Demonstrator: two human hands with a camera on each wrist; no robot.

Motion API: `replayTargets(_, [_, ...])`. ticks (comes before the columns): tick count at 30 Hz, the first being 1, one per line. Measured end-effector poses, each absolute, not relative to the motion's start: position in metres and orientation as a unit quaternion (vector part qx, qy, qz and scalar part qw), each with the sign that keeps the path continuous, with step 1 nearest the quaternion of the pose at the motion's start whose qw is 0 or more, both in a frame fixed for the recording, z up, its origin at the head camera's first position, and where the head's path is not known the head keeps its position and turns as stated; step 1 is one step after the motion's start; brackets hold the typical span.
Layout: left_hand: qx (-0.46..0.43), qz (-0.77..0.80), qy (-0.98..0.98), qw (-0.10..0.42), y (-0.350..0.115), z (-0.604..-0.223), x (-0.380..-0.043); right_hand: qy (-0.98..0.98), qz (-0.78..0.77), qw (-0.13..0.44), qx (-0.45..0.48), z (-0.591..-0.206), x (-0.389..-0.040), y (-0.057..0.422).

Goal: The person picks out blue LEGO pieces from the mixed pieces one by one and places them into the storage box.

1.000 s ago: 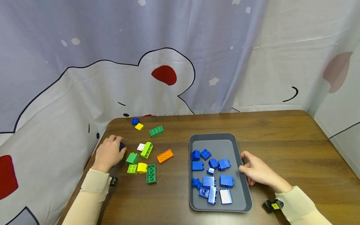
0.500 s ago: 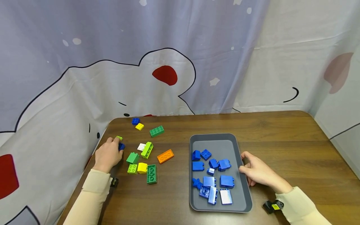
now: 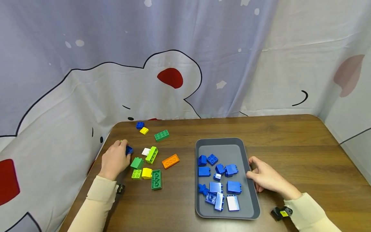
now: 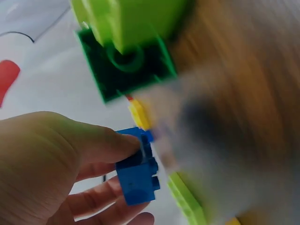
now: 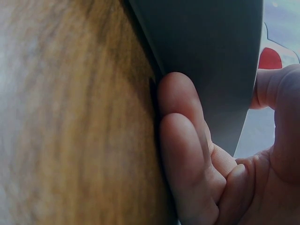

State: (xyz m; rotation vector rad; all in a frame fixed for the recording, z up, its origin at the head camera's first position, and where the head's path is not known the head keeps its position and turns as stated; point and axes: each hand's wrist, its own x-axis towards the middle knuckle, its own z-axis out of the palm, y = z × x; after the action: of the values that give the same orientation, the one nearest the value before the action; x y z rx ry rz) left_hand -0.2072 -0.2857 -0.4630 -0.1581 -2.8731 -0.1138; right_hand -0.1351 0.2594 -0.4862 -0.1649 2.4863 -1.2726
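Note:
At the left of the table, my left hand (image 3: 115, 160) pinches a blue building brick (image 3: 129, 150) between thumb and fingers. The left wrist view shows that blue brick (image 4: 136, 178) up close, its studs facing right. My right hand (image 3: 268, 175) grips the right rim of a grey tray (image 3: 249, 206). In the right wrist view, curled fingers (image 5: 183, 140) lie against the tray's outer wall (image 5: 211, 61), and the thumb is at the rim. Several blue bricks (image 3: 233, 187) lie inside the tray, along with a small blue star-like piece (image 3: 203, 189).
Right of the left hand lie a dark green block (image 3: 137, 163), a yellow block (image 3: 147, 173), an upturned green brick (image 3: 156, 179), a lime brick (image 3: 151, 155), a white piece (image 3: 146, 151) and an orange brick (image 3: 170, 161). Another blue brick (image 3: 140, 125) sits near the back edge.
My left hand has shifted slightly right with the blue brick, away from the lime piece behind it. The right hand and the tray have stayed in place.

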Motion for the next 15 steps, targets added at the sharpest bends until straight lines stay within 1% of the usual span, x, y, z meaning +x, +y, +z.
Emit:
replayTargets(3, [-0.076, -0.051, -0.983, 0.159, -0.27, -0.46, -0.203, 0.877, -0.447, 0.17, -0.058, -0.486, -0.135, 0.26])
replayTargets(6, [-0.1, -0.056, -0.979, 0.17, -0.253, -0.456, -0.198, 0.877, -0.445, 0.169, -0.059, -0.487, -0.135, 0.26])
replayTargets(15, [-0.178, -0.079, -0.967, 0.167, -0.198, -0.449, -0.183, 0.877, -0.446, 0.171, -0.059, -0.487, -0.135, 0.26])
